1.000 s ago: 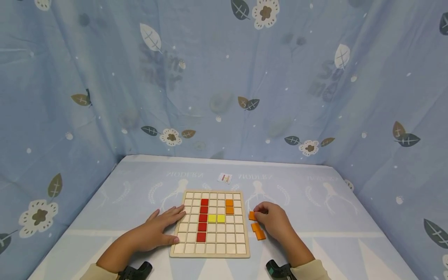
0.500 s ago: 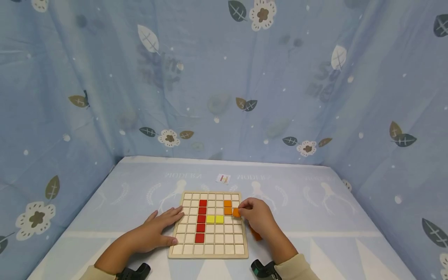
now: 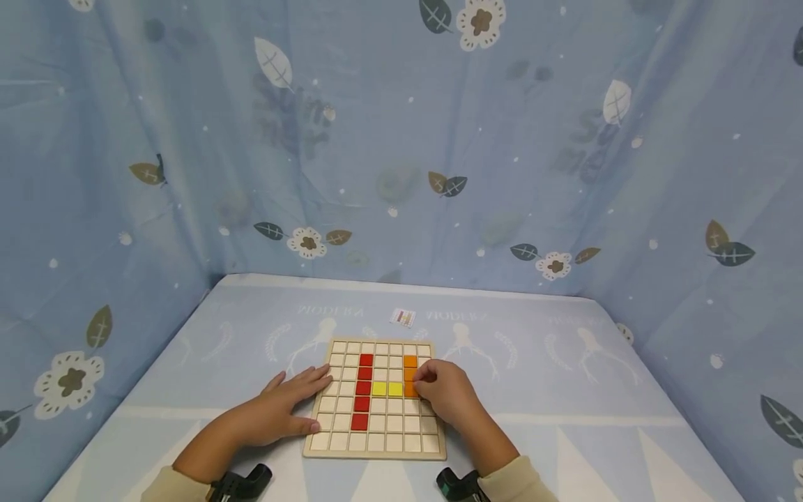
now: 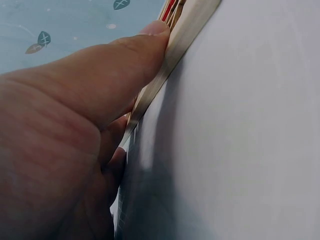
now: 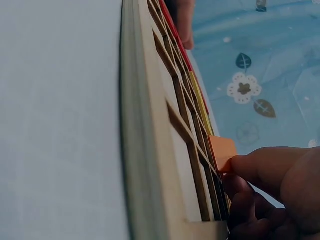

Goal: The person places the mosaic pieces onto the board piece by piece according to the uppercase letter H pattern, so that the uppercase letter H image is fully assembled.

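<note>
A wooden grid board [image 3: 375, 457] lies on the table, with a column of red tiles [image 3: 362, 404], two yellow tiles [image 3: 387, 389] and orange tiles [image 3: 410, 361] in its cells. My left hand [image 3: 272, 413] rests along the board's left edge, fingers spread and thumb [image 4: 150, 50] on the frame. Between thumb and fingers my right hand [image 3: 450, 394] pinches a square orange tile [image 5: 222, 151]. That tile is over the cell just right of the yellow pair, below the other orange tiles. In the right wrist view it stands tilted above the grid.
Beyond the board lies a small printed card [image 3: 403, 318] with a coloured pattern. The patterned tabletop [image 3: 533, 348] ends at a blue flowered curtain [image 3: 389, 139] behind and on both sides. Loose orange tiles seen earlier right of the board are hidden by my right arm.
My right hand has picked up an orange tile beside the board and carried it left over the grid, to the cell below the orange pair. My left hand has stayed put.
</note>
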{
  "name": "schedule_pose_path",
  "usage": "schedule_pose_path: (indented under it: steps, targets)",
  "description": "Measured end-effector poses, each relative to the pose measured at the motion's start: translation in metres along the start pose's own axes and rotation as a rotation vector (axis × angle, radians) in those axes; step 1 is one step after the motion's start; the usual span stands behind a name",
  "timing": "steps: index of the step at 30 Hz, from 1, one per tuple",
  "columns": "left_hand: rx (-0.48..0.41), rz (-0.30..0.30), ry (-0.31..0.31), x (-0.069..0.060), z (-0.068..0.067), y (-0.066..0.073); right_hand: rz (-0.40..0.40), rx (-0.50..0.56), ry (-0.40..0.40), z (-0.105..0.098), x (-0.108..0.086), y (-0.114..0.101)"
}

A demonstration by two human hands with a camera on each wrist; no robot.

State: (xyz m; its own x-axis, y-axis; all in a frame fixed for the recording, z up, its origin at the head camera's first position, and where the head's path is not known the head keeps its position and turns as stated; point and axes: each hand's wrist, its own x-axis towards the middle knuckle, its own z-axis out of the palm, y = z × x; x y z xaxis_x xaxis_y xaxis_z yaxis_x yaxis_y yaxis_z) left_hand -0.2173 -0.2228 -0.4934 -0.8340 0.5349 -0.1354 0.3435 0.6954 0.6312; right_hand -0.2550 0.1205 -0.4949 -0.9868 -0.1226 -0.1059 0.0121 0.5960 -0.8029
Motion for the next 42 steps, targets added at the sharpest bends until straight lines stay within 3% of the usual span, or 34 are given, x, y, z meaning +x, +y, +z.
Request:
schedule_pose_path:
  steps: [14, 28, 32, 37, 42]
  targets:
    - [0.012, -0.012, -0.003, 0.001, 0.001, -0.001, -0.074, -0.069, -0.001, -0.002, -0.007, 0.003]
    - [0.013, -0.003, 0.003, 0.002, 0.002, -0.003, -0.074, -0.052, -0.011, -0.004, -0.005, 0.007]
    - [0.004, -0.016, -0.003, 0.001, 0.002, -0.003, -0.055, 0.009, -0.012, -0.006, -0.005, 0.007]
    - [0.006, -0.016, -0.011, 0.002, 0.003, 0.0, -0.019, 0.056, 0.045, -0.021, -0.005, 0.013]
    - [0.017, -0.025, -0.004, 0.002, 0.001, 0.001, 0.041, 0.0, 0.102, -0.043, -0.009, 0.03]
